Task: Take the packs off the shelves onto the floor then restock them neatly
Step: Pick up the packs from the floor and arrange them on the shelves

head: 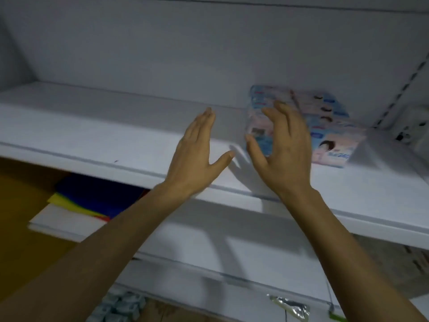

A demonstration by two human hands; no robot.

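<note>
Although motion blur left the blue lettering on the near corner of the pack (325,126) unreadable, its glossy plastic wrap showed pale blue and pink panels with small printed portraits repeated along the top. It was a flat, rectangular block lying on the upper shelf (92,135), towards the right and turned at an angle to the front edge. That shelf was smooth white board with a thin groove along its lip, and a slotted metal upright (404,84) rose at its right end. The right hand (285,154) was at the pack's near-left end, fingers spread and only slightly bent, thumb by the lower corner; whether it touched the wrap could not be told. The left hand (195,159) hovered just left of it over bare shelf, fingers straight and together, thumb out, holding nothing. Below ran a second white shelf (209,240). Under the upper shelf at the left lay flat sheets (92,194) in dark blue, yellow and white, stacked. Small pale wrapped packets (120,305) were bunched at the bottom edge, and a crinkled silvery wrapper (292,307) lay to the right of them.
</note>
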